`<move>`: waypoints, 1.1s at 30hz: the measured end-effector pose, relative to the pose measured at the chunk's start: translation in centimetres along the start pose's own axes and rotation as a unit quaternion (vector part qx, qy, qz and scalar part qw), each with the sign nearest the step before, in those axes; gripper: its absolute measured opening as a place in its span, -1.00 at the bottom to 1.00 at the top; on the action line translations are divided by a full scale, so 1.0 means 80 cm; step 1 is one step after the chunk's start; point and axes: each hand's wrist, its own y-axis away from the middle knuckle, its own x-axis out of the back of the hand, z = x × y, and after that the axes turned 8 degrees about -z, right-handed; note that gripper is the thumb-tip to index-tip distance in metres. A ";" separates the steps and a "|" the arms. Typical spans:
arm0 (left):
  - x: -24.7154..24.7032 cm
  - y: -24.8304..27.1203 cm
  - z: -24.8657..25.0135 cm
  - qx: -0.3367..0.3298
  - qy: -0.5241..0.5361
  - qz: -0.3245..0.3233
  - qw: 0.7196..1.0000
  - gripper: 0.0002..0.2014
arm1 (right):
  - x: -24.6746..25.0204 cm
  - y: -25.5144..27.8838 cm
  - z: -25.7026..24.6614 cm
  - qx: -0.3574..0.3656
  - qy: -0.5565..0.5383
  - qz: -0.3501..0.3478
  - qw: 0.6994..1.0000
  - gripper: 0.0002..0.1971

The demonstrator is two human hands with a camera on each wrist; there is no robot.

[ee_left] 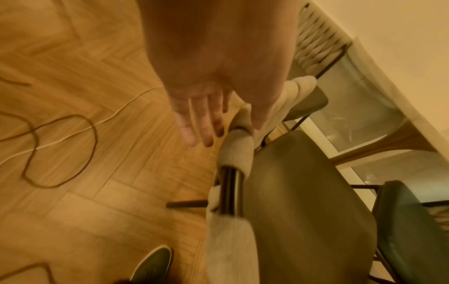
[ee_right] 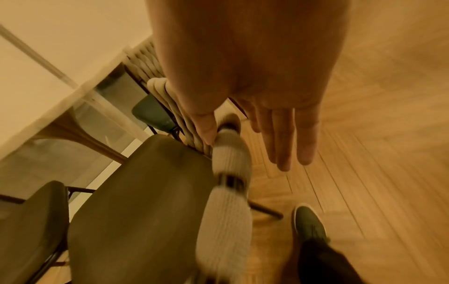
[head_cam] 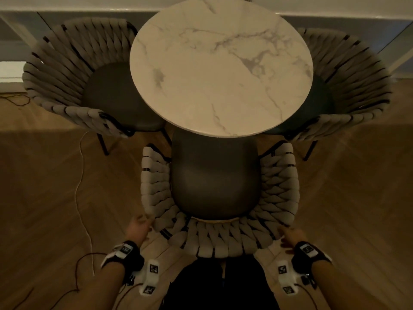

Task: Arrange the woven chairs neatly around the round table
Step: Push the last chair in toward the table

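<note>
A round marble table (head_cam: 221, 68) stands in the middle. Three woven chairs with dark seats ring it: one at the left (head_cam: 67, 70), one at the right (head_cam: 353, 86), and the near chair (head_cam: 214, 242) right in front of me, its seat front under the table edge. My left hand (head_cam: 138, 227) is open at the left rear of the near chair's woven back, fingers (ee_left: 206, 123) straight beside the rim (ee_left: 235, 151). My right hand (head_cam: 290, 237) is open at the right rear; its thumb (ee_right: 206, 130) lies against the rim (ee_right: 230, 153). Neither hand grips anything.
A white cable (head_cam: 80, 175) and a dark looped cable (ee_left: 60, 151) lie on the herringbone wood floor at the left. My shoes (ee_left: 153, 265) (ee_right: 308, 224) stand just behind the near chair. A glass wall (head_cam: 17, 30) runs behind the table.
</note>
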 end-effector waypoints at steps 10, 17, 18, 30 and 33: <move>-0.005 -0.041 0.040 -0.029 -0.120 0.015 0.992 -0.23 | 0.052 -0.050 -0.092 0.082 0.170 0.112 0.976 -0.64; 0.009 -0.057 0.052 -0.043 -0.146 0.030 0.988 -0.30 | 0.045 -0.049 -0.093 0.102 0.195 0.125 0.967 -0.61; 0.010 -0.057 0.054 -0.045 -0.148 0.030 0.987 -0.31 | 0.044 -0.049 -0.094 0.100 0.197 0.124 0.967 -0.62; 0.019 -0.065 0.050 -0.029 -0.132 0.025 0.990 -0.26 | 0.037 -0.040 -0.096 0.089 0.168 0.138 0.972 -0.66; 0.016 -0.061 0.052 -0.028 -0.125 0.017 0.992 -0.28 | 0.034 -0.037 -0.096 0.087 0.166 0.146 0.971 -0.66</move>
